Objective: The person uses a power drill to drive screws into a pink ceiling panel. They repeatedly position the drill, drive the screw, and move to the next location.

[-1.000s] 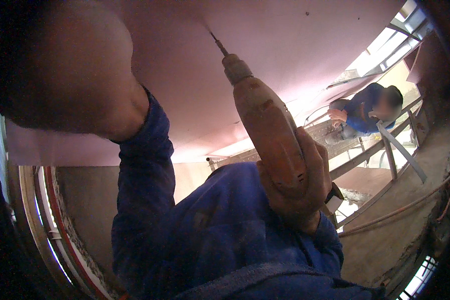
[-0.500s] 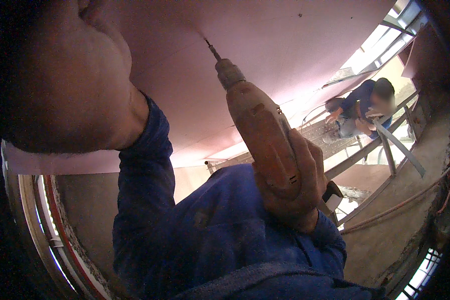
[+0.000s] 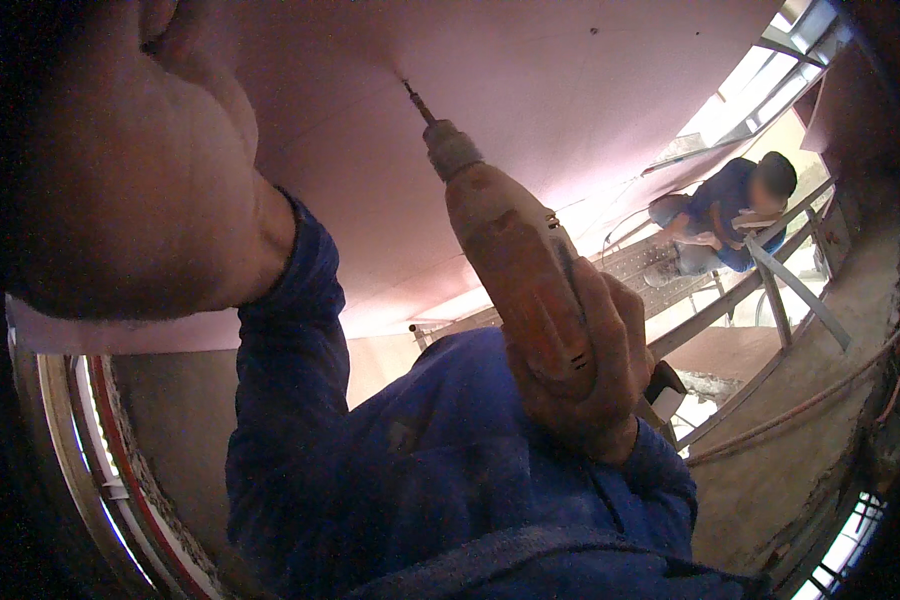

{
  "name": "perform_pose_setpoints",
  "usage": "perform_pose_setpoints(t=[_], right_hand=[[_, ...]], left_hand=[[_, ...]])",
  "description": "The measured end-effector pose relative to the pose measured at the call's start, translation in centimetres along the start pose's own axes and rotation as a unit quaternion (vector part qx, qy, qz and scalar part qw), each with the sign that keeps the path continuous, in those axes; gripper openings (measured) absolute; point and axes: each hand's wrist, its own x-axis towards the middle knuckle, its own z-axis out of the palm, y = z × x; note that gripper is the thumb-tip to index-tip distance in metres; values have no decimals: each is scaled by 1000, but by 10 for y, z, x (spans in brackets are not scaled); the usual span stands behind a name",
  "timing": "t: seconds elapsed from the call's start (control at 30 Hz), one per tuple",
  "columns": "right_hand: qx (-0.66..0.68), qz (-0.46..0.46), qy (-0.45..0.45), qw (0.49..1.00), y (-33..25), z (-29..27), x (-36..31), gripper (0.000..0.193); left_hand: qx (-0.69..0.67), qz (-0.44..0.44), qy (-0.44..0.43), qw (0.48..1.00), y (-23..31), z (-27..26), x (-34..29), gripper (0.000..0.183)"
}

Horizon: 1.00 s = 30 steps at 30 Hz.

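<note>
At frame centre the right hand (image 3: 590, 370) wraps tight around a scuffed orange drill (image 3: 515, 270), its thin bit touching the smooth pink panel (image 3: 570, 90); the left hand (image 3: 120, 170) presses flat, upper left.

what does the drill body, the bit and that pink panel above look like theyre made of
Drill: body looks like orange moulded plastic, matt and scuffed, with a dull grey metal collar at the nose; right hand grips it.
Bit: thin dark metal, by its sheen.
Pink panel: smooth, flat, matt sheet with small screw dots, probably plasterboard, though that is uncertain. Left hand presses against it.
</note>
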Motion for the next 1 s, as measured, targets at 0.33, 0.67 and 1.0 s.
perform_pose_setpoints(t=[0.33,0.67,1.0], right_hand=[[-67,-77,-39,994,-4,-7,5,74],[-88,-85,-41,992,-1,-4,6,65],[-128,-122,-49,983,7,7,8,57]], left_hand=[[-6,-1,4,1000,3,3,0,36],[-9,1,5,1000,7,6,0,37],[-7,-6,9,1000,14,9,-1,39]])
